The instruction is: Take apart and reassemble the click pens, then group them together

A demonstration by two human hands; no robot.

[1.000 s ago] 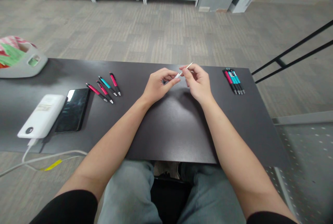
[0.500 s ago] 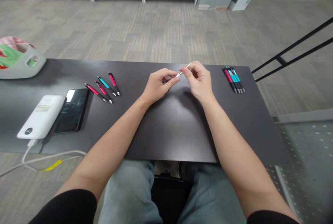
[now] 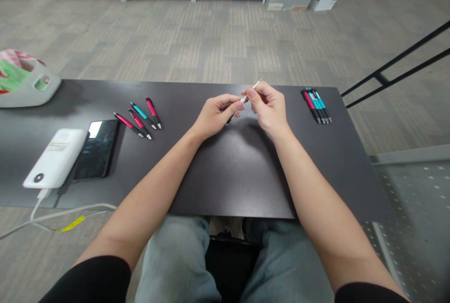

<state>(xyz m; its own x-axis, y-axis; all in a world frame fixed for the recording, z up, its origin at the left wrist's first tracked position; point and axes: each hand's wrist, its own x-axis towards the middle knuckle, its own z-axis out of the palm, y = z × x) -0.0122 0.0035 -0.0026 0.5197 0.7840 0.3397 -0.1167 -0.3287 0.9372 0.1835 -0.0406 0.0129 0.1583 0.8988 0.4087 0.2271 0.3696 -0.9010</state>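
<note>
Above the far middle of the table, my left hand (image 3: 216, 115) and my right hand (image 3: 269, 106) meet fingertip to fingertip. Both are closed in a pinch on a slim white pen-like stick (image 3: 258, 84), held at a slant. Its thin white end sticks out past my right fingertips, and a dark end shows below my left fingers. My fingers hide most of its middle, so I cannot tell whether it is one piece or two. On the left lie several loose pens, among them a red pen (image 3: 153, 112) and a turquoise pen (image 3: 143, 115).
Several red and turquoise pens (image 3: 316, 106) lie side by side at the right of the dark table (image 3: 232, 176). To the left are a black phone (image 3: 96, 153), a white power bank (image 3: 56, 157) with a cable (image 3: 70, 210), and a white basket (image 3: 31, 92) holding cloth-like stuff.
The white stick has shifted slightly between my fingers, and more of its far end shows. A dark end now appears under my left hand. The pens on the table lie as before.
</note>
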